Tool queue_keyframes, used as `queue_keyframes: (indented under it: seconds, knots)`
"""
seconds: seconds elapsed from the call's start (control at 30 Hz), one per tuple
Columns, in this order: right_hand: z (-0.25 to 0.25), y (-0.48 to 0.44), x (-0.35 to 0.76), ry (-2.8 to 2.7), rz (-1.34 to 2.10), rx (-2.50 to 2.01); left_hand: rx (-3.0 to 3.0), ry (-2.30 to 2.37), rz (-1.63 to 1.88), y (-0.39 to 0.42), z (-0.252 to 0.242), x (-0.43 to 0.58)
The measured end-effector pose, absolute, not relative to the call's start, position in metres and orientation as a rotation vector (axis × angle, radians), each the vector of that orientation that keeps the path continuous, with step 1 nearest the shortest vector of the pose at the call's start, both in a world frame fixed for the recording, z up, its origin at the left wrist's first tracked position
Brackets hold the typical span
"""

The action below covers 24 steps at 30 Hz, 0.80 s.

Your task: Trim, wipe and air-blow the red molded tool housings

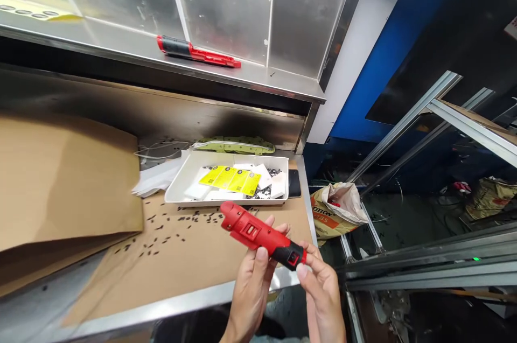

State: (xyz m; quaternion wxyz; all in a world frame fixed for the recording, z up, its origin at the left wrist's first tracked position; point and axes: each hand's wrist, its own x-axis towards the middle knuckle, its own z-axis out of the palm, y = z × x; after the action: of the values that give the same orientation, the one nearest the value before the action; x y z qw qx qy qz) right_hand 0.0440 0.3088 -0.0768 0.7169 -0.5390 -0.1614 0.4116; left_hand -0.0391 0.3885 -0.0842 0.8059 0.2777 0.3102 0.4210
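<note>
Both my hands hold a red and black tool housing (258, 234) over the front right corner of the bench. My left hand (252, 281) grips its middle from below, thumb on the red part. My right hand (321, 289) pinches the black end with thumb and fingers. The housing tilts up to the left, with its red end above the cardboard sheet (177, 262).
A white tray (181, 184) with yellow labels (235, 179) and white cards stands behind. Small dark screws (169, 227) lie scattered on the cardboard. A second red and black tool (197, 52) lies on the upper steel shelf. Folded cardboard (64, 181) stands left; a paper sack (337, 208) right.
</note>
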Motion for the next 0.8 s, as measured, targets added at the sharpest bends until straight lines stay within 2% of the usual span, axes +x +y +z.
queue_keyframes:
  seconds: [0.8]
  knots:
    - [-0.078, 0.351, 0.047, -0.350, 0.811, -1.126, 0.730, 0.665, 0.887, 0.418, -0.075, -0.027]
